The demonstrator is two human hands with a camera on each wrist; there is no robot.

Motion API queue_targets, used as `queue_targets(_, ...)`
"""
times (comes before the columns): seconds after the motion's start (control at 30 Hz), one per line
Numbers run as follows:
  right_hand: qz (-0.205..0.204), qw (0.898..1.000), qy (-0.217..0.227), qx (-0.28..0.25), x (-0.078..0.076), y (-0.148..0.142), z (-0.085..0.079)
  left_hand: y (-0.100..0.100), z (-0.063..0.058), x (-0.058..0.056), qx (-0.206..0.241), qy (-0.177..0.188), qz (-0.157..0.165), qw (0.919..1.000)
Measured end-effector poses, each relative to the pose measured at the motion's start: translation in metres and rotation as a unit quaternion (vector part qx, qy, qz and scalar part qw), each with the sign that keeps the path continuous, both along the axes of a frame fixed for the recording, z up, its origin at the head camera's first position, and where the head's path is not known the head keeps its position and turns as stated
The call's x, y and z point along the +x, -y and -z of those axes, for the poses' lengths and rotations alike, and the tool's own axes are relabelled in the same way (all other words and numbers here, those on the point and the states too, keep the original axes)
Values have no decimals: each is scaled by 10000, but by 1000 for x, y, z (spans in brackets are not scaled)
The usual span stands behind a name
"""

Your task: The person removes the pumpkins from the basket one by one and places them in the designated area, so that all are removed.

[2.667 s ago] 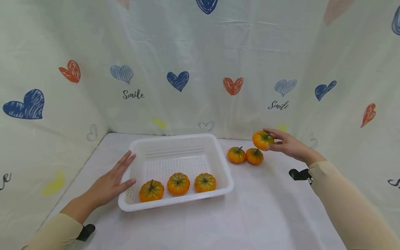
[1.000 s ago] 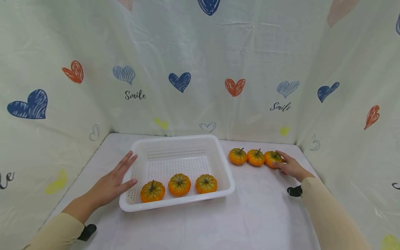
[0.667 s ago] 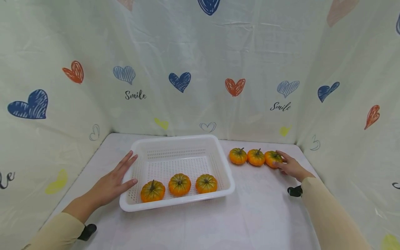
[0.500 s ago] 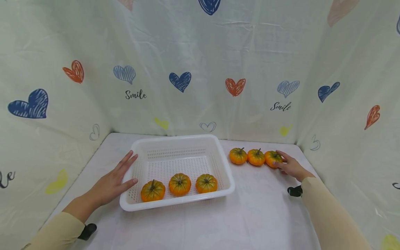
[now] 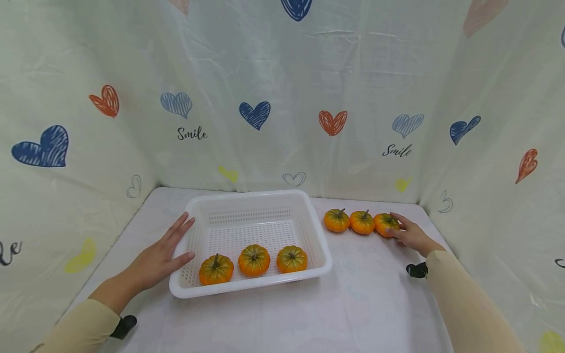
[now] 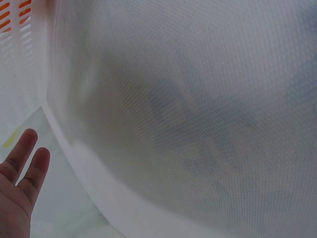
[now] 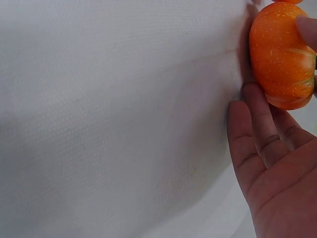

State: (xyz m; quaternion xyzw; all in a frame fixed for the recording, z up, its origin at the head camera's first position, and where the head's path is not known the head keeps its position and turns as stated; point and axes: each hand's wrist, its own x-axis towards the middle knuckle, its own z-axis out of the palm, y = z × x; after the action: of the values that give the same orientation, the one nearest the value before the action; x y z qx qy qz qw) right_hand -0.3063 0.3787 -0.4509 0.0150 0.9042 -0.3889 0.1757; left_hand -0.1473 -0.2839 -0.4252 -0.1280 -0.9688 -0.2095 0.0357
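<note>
My left hand, fingers spread and straight, rests at the left rim of a white perforated plastic basket. Inside, along its near side, sit a left pumpkin, a middle one and a right pumpkin, all small and orange with green-streaked tops. Beyond the basket's right side, three more form a row on the table: one pumpkin, a second pumpkin, and a third pumpkin that my right hand holds between thumb and fingers. In the right wrist view, that pumpkin stands against the white cloth.
A white cloth covers the table. Pale curtains printed with hearts and "Smile" enclose it at the back and both sides. A dark wrist device shows under the left sleeve, another device under the right.
Since the earliest frame, my right hand has lowered its pumpkin from the air to the table, at the right end of the row. Over the last second, both hands stay still.
</note>
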Motion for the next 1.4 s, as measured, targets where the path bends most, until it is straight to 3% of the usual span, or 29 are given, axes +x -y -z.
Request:
queue_targets(1.03, -150, 9988, -271, 373, 8, -5, -6, -1, 0, 1, 58, -51, 23, 10000)
queue_targets(1.23, -152, 9964, -649, 526, 14, -10, -28, -2, 0, 1, 47, -16, 10, 10000)
queue_targets(1.4, -290, 9925, -1077, 510, 11, 5, -64, -1, 0, 1, 62, -35, 20, 10000)
